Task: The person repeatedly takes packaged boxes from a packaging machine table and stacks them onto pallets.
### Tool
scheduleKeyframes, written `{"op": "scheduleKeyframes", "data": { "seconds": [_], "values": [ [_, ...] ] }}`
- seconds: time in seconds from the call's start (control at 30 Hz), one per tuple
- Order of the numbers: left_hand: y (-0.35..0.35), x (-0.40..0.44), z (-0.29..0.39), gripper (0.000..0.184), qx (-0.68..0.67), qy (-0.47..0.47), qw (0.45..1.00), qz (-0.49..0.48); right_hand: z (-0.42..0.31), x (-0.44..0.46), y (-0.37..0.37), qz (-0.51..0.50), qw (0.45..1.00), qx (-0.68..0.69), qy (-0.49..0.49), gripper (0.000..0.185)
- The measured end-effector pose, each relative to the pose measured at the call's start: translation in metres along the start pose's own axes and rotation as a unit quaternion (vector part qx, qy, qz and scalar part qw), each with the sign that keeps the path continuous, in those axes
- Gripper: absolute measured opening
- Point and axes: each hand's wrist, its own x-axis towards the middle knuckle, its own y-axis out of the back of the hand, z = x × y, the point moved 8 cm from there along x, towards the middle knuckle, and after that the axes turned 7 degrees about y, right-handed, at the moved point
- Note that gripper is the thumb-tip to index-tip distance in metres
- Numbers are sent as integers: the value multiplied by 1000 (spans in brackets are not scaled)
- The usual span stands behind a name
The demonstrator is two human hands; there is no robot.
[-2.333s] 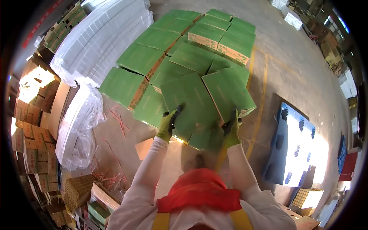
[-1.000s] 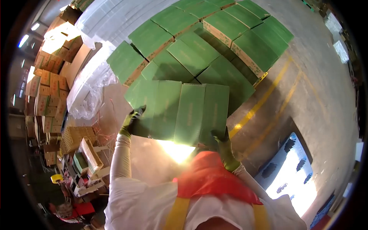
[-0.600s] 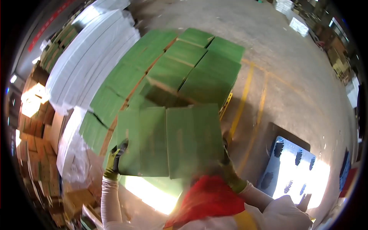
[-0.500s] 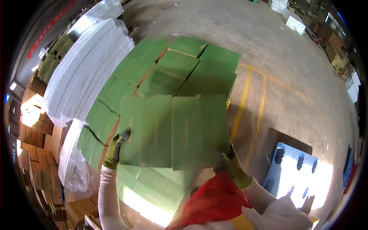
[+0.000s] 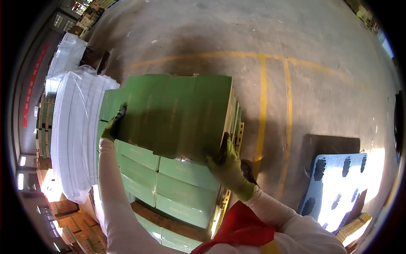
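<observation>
A wide block of green cardboard boxes (image 5: 173,112) lies over the top of a stack in front of me. My left hand (image 5: 113,123), in a green and black glove, grips the near left end. At the near right corner, my right hand (image 5: 226,167) in the same kind of glove is pressed against the cardboard, its fingers partly hidden. Beneath, more green boxes (image 5: 182,190) are stacked in layers. Whether the held block touches the layer under it everywhere, I cannot tell.
White plastic-wrapped goods (image 5: 76,131) stand close on the left, with brown cartons (image 5: 80,228) below them. A yellow perforated bar (image 5: 240,135) edges the stack's right side. Yellow floor lines (image 5: 262,106) and a blue pallet (image 5: 338,169) are on the right.
Both hands have moved the held green boxes away from my body, onto the far part of the stack. The stack's top boxes are now mostly covered. My view has turned and shifted.
</observation>
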Motion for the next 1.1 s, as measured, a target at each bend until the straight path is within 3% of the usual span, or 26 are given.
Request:
{"op": "scheduleKeyframes", "data": {
  "seconds": [0.03,0.1,0.2,0.23,0.33,0.47,0.53,0.57,0.67,0.7,0.77,0.87,0.93,0.97,1.1],
  "values": [
    [-1,12,-5,48,-36,59,997,-25,-1,4,-2,-6,1000,-26,-7,88],
    [-11,25,0,49,158,-3,986,-48,-1,8,-5,-39,988,-145,21,93],
    [-10,24,-7,47,191,-13,981,20,-5,14,-1,-69,979,-193,17,91],
    [-7,20,-12,44,167,-15,984,59,-6,15,-1,-52,985,-159,31,91],
    [5,13,-4,43,314,-32,936,156,1,19,-1,-15,994,-91,63,89],
    [-30,9,9,46,160,11,978,132,3,17,-2,-12,991,-107,76,88],
    [-34,6,16,47,141,-23,978,153,3,16,-4,2,988,-123,99,90],
    [-32,10,15,49,160,16,969,189,-1,18,-2,-12,986,-130,106,91],
    [-38,4,27,51,215,21,951,220,5,18,-4,-14,982,-156,108,89],
    [-39,13,25,49,199,-1,961,192,7,14,-4,-7,984,-148,99,88],
    [-42,9,30,46,314,19,917,247,9,16,-3,6,987,-128,92,86],
    [-46,-8,44,38,402,44,860,311,18,21,-7,-26,985,-155,76,86],
    [-46,12,37,42,485,-58,829,273,17,28,-12,-66,977,-151,132,87],
    [-53,-10,54,39,374,-38,876,301,10,28,-6,-93,975,-135,150,87],
    [-53,-24,52,36,366,-6,862,350,-3,56,29,-232,966,42,110,68]
  ]
}}
